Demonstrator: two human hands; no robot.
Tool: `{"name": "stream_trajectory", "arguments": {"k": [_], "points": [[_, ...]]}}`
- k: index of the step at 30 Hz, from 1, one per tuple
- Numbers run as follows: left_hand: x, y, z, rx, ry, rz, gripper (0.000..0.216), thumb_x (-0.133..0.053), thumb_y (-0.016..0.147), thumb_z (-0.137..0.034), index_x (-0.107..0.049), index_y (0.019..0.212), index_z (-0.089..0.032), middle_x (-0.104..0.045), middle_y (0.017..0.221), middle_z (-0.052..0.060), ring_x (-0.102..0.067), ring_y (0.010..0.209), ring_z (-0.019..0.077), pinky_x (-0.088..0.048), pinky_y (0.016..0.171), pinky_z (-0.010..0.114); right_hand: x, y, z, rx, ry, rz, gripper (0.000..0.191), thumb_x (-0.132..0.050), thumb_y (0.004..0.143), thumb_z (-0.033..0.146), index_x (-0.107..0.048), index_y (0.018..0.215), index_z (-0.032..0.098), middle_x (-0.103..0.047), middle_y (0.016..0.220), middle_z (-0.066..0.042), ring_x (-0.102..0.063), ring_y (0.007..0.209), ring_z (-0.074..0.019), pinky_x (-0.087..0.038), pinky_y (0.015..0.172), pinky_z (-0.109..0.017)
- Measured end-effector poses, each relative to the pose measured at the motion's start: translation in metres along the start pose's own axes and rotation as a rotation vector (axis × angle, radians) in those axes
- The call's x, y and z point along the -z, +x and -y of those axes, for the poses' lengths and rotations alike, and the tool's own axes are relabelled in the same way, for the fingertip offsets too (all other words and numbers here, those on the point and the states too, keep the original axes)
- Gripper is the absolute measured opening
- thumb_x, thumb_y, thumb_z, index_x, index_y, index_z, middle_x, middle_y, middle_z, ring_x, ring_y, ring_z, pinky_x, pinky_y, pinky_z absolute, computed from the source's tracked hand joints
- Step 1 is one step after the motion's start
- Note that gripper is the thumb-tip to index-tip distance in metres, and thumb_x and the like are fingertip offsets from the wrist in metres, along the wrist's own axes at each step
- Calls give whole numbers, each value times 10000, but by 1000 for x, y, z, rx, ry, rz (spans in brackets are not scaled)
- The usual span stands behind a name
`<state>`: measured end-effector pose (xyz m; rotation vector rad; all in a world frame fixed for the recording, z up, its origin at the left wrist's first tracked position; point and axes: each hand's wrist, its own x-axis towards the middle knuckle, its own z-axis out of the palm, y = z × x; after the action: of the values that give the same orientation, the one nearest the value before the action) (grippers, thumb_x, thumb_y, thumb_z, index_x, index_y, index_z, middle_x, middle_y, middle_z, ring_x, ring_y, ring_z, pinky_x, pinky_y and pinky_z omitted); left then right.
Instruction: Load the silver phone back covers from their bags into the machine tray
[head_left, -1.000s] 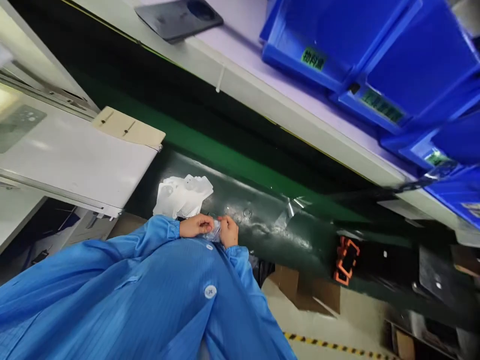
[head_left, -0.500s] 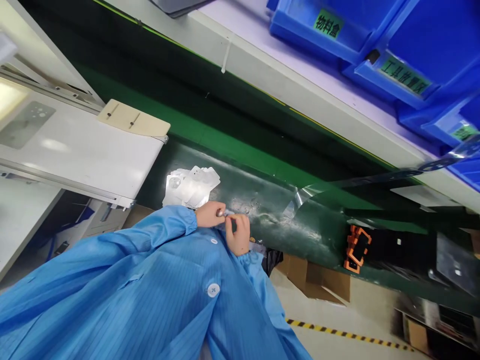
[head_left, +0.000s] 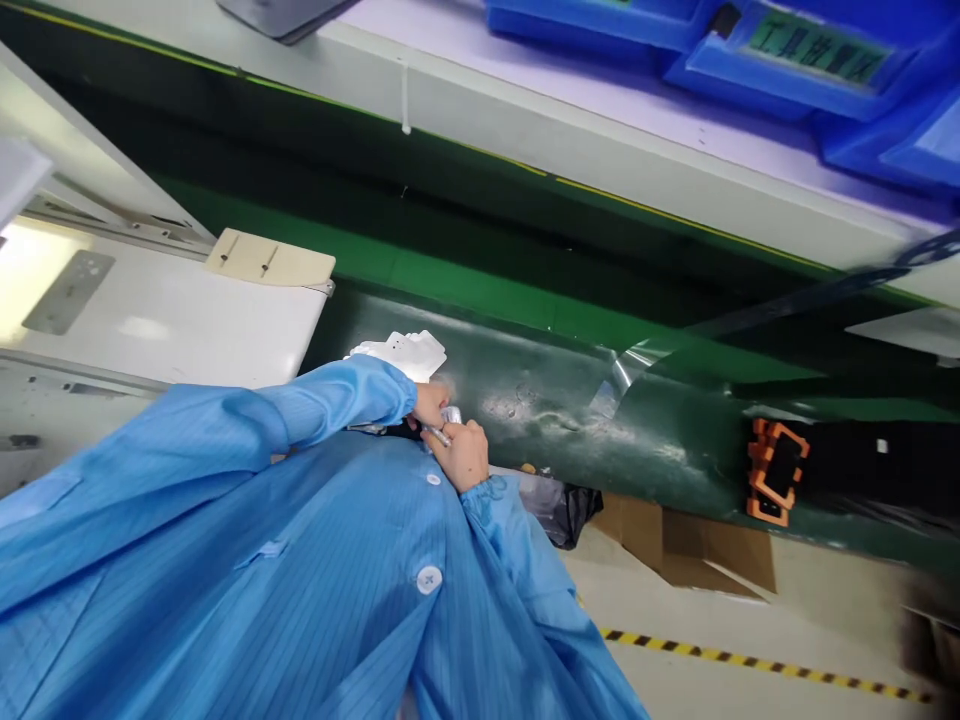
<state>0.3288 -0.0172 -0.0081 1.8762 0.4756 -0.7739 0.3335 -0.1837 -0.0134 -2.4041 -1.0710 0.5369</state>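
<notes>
Close to the front of my blue coat, my two hands meet at the edge of the dark green work surface. A small shiny silvery piece shows between them; its kind is too small to tell. My left hand is closed at it with curled fingers, partly smeared by motion. My right hand is closed too, fingers bent round the piece's lower side. Just beyond my left wrist lies a pile of thin white plates with rounded corners and small holes, partly covered by my sleeve.
A white machine table with a cream block stands at left. Blue bins sit on the shelf above. A clear strip curves down to the surface. Orange-framed devices lie right; a black bag and cardboard box are below.
My hands have drawn closer together, and the right has turned with its fingers curled in. My left forearm now covers more of the white plates. The whole view has shifted.
</notes>
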Motion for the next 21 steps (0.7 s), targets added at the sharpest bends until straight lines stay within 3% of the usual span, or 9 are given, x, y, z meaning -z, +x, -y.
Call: {"name": "stream_trajectory", "arguments": {"k": [6, 11, 14, 17, 21], "points": [[-25, -17, 2, -20, -177, 119, 285, -581, 637, -73, -367, 753, -221, -439, 559, -97, -450, 429, 71, -390, 392, 162, 13, -25, -24, 119, 261, 59, 498, -617, 883, 450, -434, 491, 202, -436, 507, 13, -378, 666, -162, -278, 636, -282], [-23, -24, 4, -5, -352, 142, 248, -518, 628, -52, -369, 747, -211, -458, 615, -87, -473, 467, 65, -418, 409, 154, 16, -24, -34, 157, 398, 71, 564, -584, 895, 468, -318, 475, 201, -362, 487, 28, -352, 681, -153, -291, 666, -286], [-15, -22, 5, 59, -484, 151, 232, -507, 598, -51, -410, 750, -197, -505, 631, -74, -521, 497, 76, -439, 436, 161, 24, -15, -30, 210, 307, 88, 504, -545, 918, 480, -411, 519, 202, -439, 539, 14, -374, 687, -162, -306, 690, -296], [-10, -16, 4, 79, -499, 117, 205, -491, 587, -57, -432, 731, -190, -514, 598, -65, -555, 526, 98, -455, 458, 178, 30, -7, -18, 176, 102, -24, 381, -582, 870, 569, -567, 725, 217, -593, 721, -40, -436, 770, -210, -322, 734, -334], [-11, -13, 2, 32, -452, 101, 176, -518, 578, -68, -474, 704, -183, -536, 573, -62, -533, 511, 95, -436, 467, 181, 21, 0, -4, 96, -11, -95, 457, -595, 805, 675, -608, 819, 218, -644, 758, -89, -470, 781, -251, -326, 724, -358]]}}
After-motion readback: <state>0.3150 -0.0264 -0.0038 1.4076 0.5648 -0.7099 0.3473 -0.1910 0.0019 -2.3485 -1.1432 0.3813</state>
